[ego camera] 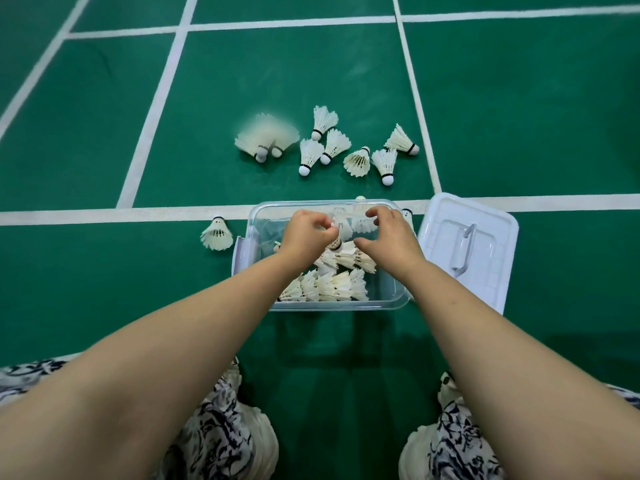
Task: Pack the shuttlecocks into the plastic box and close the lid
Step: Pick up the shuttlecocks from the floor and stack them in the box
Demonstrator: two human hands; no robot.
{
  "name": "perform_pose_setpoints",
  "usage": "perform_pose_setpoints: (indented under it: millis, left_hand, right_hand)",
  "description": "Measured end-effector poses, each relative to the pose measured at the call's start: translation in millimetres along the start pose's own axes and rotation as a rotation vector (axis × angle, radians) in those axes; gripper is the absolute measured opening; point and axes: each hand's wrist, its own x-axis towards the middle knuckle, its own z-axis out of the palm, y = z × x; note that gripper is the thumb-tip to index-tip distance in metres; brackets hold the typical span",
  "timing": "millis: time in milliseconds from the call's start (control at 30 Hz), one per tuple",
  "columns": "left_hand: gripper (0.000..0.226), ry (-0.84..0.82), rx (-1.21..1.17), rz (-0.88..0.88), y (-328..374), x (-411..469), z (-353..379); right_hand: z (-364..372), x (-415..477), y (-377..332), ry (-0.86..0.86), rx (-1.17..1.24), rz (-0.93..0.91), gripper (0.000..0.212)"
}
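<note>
Head view. You are reaching both arms over the plastic box (329, 305), which is sitting open on the green court floor (104, 271) with its far wall lying along a white line (104, 213).

Both hands are hovering over the middle of the box, close together but not touching.
- Your left hand (306, 235) is pinching the feathers of one held shuttlecock (342, 227).
- Your right hand (389, 239) is curving beside it, thumb and forefinger apart, gripping nothing that is showing.

Packed shuttlecocks (329, 284) are lying in rows in the near half of the box, and your wrists are partly hiding them.

The lid (485, 237) is lying handle-up just to the right of the box and appears to be touching its right edge. A latch flap (242, 252) is hanging open on the box's left side.

Loose shuttlecocks (332, 147) are lying scattered on the floor beyond the box, well apart from it. A blurred pair (266, 140) is showing at the left of that group. A single shuttlecock (216, 233) is lying just to the left of the box.

Patterned clothing (214, 427) and pale shoes (266, 441) are showing at the bottom edge.
</note>
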Motion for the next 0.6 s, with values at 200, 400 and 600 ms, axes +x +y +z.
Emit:
perform_pose_setpoints:
  millis: [200,400,600]
  left_hand:
    - [0.03,-0.092,-0.194,-0.236,-4,5,23]
    - [0.027,-0.096,-0.372,-0.393,0,13,56]
    - [0.03,-0.077,-0.352,-0.464,-11,20,79]
  right_hand:
    - [-10,3,6,0.112,0.12,0.03,0.035]
    - [-15,14,19,0.193,0.208,0.063,0.029]
    - [-12,28,31,0.225,0.231,0.107,0.028]
